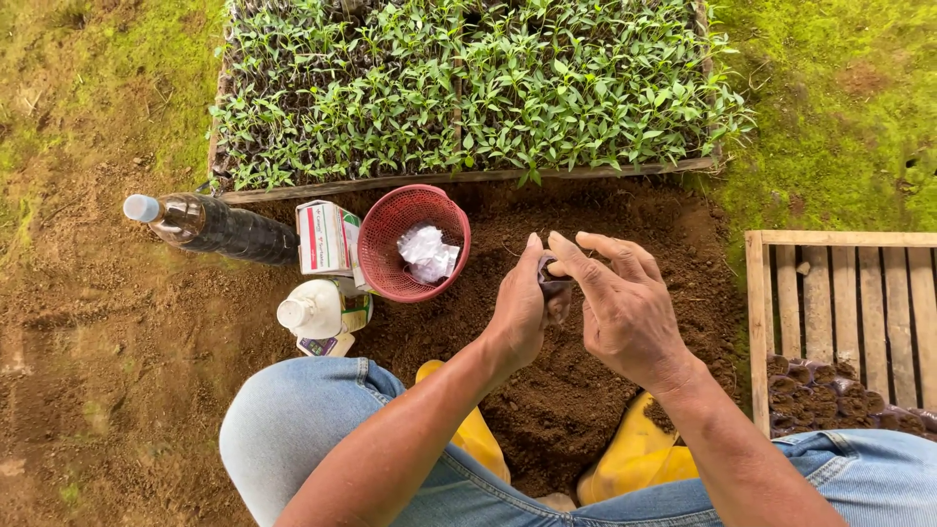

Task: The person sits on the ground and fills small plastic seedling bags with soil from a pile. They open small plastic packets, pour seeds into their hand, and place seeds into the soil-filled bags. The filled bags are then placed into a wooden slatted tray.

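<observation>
We see both hands raised over a mound of dark soil (576, 390), between two yellow boots (634, 454). The left hand (517, 307) and the right hand (625, 307) meet on a small dark seedling bag (554, 286); the fingers of each hand are pinched on its rim, thumbs uppermost, the bag hanging between them above the soil. To the left of the hands stands a red mesh basket (390, 259) with crumpled white paper (427, 254) inside. Beside it lie a small carton (325, 237), a white bottle (312, 310) and a dark plastic bottle (220, 226). Behind them a wooden tray of green seedlings (468, 93) fills the top. At right, a slatted wooden crate (839, 293) holds filled bags (830, 395).
</observation>
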